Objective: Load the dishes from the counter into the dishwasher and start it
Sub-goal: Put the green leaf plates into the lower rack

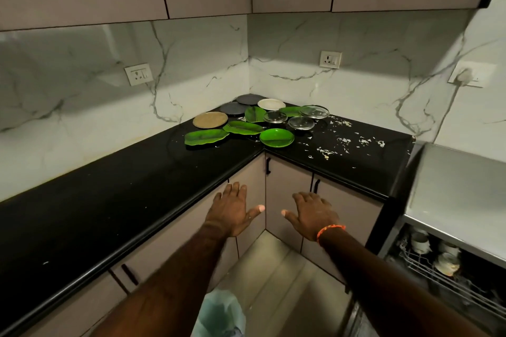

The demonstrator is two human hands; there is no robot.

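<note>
Several dishes lie in the corner of the black counter (109, 200): a green leaf-shaped plate (206, 137), a round green plate (276, 137), a tan plate (210, 119), a white plate (271, 104), grey plates (232, 108) and glass lids (314, 111). My left hand (232, 209) and my right hand (312, 213) are stretched forward below the counter edge, palms down, fingers straight, holding nothing. The dishwasher (451, 260) stands open at the right, with cups in its upper rack (449, 276).
White scraps (342, 142) are scattered over the right part of the counter. Lower cabinet doors with black handles (268, 165) face me. A bin with a pale bag (221, 312) sits on the floor between my arms. Sockets are on the marble wall.
</note>
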